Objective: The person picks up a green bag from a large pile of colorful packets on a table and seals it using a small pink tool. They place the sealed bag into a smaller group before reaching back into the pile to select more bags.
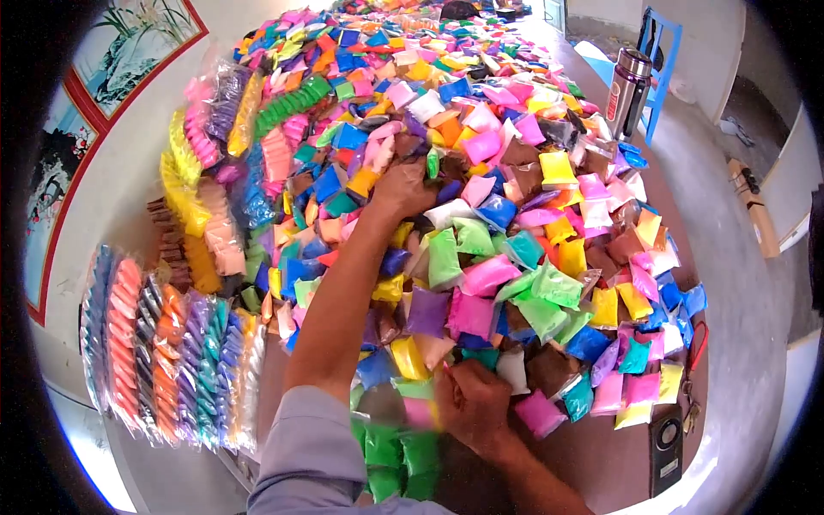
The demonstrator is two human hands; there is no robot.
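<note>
A large heap of small bright packets (470,315) covers the table. My left hand (403,187) reaches into the middle of the heap, its fingers bent around a small green packet (433,163). Near the front edge, my right hand (470,403) is closed, with its fingertips at the edge of a strip of packets. That strip hangs between my forearms, pink and pale green at its blurred top, with dark green packets (402,455) below. What exactly the right fingers pinch is too blurred to tell.
Long bagged rows of coloured packets (172,360) lie at the left, with more bagged strips (190,163) behind them. A steel flask (629,93) stands at the back right. A dark device (666,451) and keys (689,408) lie near the right edge. Beyond is a blue chair (661,73).
</note>
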